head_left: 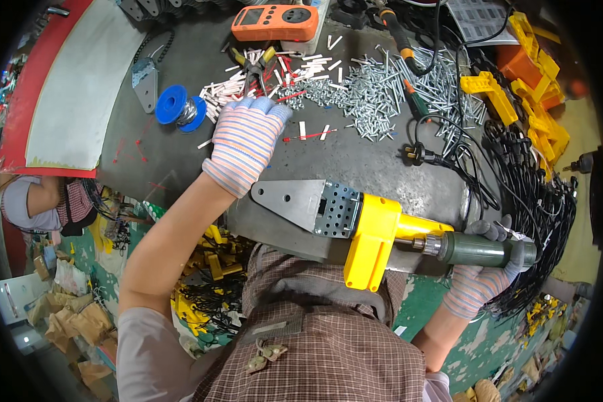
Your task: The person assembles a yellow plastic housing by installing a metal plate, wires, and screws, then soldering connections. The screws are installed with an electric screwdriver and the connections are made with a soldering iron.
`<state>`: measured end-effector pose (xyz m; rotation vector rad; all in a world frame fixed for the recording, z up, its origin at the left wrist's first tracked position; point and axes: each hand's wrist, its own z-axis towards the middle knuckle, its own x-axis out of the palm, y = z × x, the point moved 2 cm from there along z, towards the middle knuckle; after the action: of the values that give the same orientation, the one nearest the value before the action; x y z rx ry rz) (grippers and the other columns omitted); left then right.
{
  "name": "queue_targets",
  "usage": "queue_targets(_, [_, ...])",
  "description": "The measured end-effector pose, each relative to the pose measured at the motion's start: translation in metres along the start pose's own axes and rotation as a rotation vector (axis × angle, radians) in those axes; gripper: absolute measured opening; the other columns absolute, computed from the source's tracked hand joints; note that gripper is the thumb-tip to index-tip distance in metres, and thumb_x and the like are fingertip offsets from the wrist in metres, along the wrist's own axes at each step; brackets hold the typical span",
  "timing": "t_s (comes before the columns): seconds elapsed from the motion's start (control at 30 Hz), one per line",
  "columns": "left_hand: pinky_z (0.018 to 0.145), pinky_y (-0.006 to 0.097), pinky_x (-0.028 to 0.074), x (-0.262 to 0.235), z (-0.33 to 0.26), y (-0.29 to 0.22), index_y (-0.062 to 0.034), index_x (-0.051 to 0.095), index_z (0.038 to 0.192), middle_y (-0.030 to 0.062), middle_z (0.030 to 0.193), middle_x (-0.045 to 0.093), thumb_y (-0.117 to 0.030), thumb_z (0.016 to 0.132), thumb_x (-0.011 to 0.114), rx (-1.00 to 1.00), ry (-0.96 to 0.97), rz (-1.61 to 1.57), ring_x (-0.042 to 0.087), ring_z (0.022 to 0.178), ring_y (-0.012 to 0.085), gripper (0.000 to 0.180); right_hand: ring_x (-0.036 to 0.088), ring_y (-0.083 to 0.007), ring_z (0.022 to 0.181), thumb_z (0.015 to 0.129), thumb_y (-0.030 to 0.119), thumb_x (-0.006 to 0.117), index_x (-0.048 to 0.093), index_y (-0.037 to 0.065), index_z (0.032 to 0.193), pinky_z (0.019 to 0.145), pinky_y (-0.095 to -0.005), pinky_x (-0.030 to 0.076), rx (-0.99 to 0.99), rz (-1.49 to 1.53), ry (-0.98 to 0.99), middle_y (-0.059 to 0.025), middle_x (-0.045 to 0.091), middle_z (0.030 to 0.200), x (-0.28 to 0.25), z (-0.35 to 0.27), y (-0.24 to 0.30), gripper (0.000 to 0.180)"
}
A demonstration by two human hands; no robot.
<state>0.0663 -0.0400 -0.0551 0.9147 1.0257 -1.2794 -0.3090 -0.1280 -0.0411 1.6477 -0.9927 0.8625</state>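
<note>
My right hand [479,285], in a striped glove with grey fingers, is wrapped round a dark green electric screwdriver [479,250]. Its bit points left, at the side of a yellow plastic housing [372,244]. A perforated metal bracket [338,209] and a tapered grey metal plate [289,201] extend from the housing along the table's near edge. My left hand [248,137], gloved alike, is at the near side of the small-parts piles with its fingers curled together. Its fingertips are hidden. Just beyond them lie yellow-handled pliers [254,72] and white sleeve pieces [221,94].
Screws [375,100] and nuts [315,92] lie heaped on the grey table. A blue solder spool [173,105], an orange multimeter [275,23] and a soldering iron [398,40] lie around them. Black cords [529,214] and yellow housings [543,120] crowd the right. Another person [40,201] is at left.
</note>
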Motion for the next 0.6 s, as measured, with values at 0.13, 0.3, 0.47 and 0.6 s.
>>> queue_targets(0.13, [0.074,0.041,0.049,0.006,0.013,0.003,-0.0119,0.066,0.095,0.0070,0.088,0.064,-0.018,0.080,0.066,0.075,0.078,0.220,0.063,0.085,0.0276,0.016,0.053,-0.0208,0.074,0.082,0.019,0.073,0.051,-0.001,0.120,0.085,-0.0412,0.048,0.002,-0.003,-0.011,-0.0061,0.054,0.080,0.000,0.000,-0.001,0.048])
queue_targets(0.3, [0.076,0.042,0.050,0.002,0.020,0.002,-0.0095,0.065,0.093,0.0100,0.088,0.064,-0.018,0.082,0.064,0.068,0.172,0.226,0.063,0.085,0.0295,0.014,0.053,-0.0205,0.075,0.082,0.019,0.073,0.052,-0.001,0.119,0.085,-0.0415,0.048,-0.009,-0.023,-0.016,-0.0059,0.054,0.080,0.000,0.001,0.000,0.047])
queue_targets(0.47, [0.079,0.043,0.049,0.002,0.001,0.012,-0.0069,0.066,0.097,0.0134,0.090,0.064,-0.013,0.084,0.064,-0.106,0.107,-0.223,0.063,0.086,0.0325,0.015,0.053,-0.0203,0.074,0.082,0.019,0.073,0.051,-0.001,0.119,0.085,-0.0420,0.048,-0.021,-0.034,-0.017,-0.0058,0.054,0.080,0.001,0.000,-0.001,0.047])
queue_targets(0.6, [0.079,0.043,0.049,0.001,-0.004,0.007,-0.0072,0.066,0.102,0.0134,0.093,0.064,-0.012,0.083,0.066,-0.098,0.018,-0.230,0.062,0.089,0.0329,0.019,0.054,-0.0204,0.074,0.082,0.019,0.072,0.051,-0.001,0.120,0.085,-0.0423,0.048,-0.013,-0.032,-0.004,-0.0058,0.054,0.080,-0.002,0.002,0.000,0.048])
